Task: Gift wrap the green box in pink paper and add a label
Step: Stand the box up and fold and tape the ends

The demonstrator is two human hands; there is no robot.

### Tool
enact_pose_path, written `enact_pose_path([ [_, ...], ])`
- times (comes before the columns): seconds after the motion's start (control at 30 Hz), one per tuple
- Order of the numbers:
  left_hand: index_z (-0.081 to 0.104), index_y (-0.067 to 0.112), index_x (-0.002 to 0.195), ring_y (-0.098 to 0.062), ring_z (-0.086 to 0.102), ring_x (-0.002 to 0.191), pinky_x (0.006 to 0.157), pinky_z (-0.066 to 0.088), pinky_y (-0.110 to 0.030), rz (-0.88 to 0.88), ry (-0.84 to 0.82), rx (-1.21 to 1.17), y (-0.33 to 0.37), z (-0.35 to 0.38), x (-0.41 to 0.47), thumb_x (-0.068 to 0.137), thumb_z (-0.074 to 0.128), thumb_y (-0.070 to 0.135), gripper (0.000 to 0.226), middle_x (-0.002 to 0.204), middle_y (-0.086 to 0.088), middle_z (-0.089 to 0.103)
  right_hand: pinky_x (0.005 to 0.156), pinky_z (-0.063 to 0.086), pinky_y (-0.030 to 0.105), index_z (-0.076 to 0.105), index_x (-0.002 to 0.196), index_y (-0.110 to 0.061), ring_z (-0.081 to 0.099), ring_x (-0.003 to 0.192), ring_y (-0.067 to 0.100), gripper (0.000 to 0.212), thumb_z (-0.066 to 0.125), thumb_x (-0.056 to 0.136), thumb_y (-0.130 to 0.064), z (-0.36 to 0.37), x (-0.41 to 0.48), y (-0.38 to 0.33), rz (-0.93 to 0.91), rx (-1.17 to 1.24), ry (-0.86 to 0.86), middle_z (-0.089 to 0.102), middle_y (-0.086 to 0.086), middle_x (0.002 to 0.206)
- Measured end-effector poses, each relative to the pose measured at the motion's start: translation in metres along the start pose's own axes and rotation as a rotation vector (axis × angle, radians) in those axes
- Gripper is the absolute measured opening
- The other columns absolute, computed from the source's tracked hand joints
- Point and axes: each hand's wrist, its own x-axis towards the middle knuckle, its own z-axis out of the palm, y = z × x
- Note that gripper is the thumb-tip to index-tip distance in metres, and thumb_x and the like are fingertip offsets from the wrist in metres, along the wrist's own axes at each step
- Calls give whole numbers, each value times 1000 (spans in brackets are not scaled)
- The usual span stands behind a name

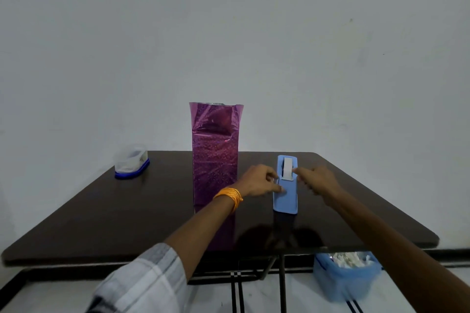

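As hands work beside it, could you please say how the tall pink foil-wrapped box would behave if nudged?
The tall pink foil-wrapped box stands on a narrow end, so it probably tips easily. Its glossy foil likely feels slippery.

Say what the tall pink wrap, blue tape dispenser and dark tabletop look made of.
Tall pink wrapping: metallic foil paper, likely; glossy, speckled glints, sharp creases. Light blue tape dispenser: moulded plastic, matte, even colour, rounded edges. Dark brown tabletop: polished wood or laminate, unclear which; it mirrors the wrap.

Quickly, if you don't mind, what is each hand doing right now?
Left hand: grips the blue tape dispenser.
Right hand: fingers curled at the tape roll; blur hides any pinch.
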Motion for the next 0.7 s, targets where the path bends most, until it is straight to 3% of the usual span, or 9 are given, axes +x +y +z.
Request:
enact_pose_path([
  [0.1,70,8,110,-20,68,78,70,59,-35,-10,18,-19,-5,13,8,77,81,35,44,95,-8,72,46,34,27,71,94,4,43,51,16,34,69,90,-29,10,0,1,88,178,-73,53,8,65],
  [0.27,70,4,105,-26,71,82,71,60,-46,-39,88,-136,-15,27,13,78,81,28,38,94,-13,72,37,30,23,66,105,10,39,48,13,27,74,85,-7,18,1,-3,227,388,-27,49,8,66],
  [0.47,70,2,102,-24,71,83,72,61,-45,-40,132,-191,-23,35,18,75,83,29,40,95,-12,73,32,32,19,66,103,8,42,48,12,27,78,80,-2,24,7,-8,251,428,2,55,9,70],
  [0.63,69,3,104,-24,71,84,74,61,-44,-51,142,-206,-23,38,17,76,83,28,40,98,-13,72,46,31,23,65,75,-3,43,49,8,18,72,89,-11,19,17,-20,190,358,48,72,16,97],
  [0.7,69,4,103,-24,70,84,75,60,-44,-60,149,-204,-22,40,18,76,83,28,38,97,-12,72,45,31,21,66,77,-3,43,46,5,16,69,91,-9,17,13,-22,188,369,40,71,10,88],
])
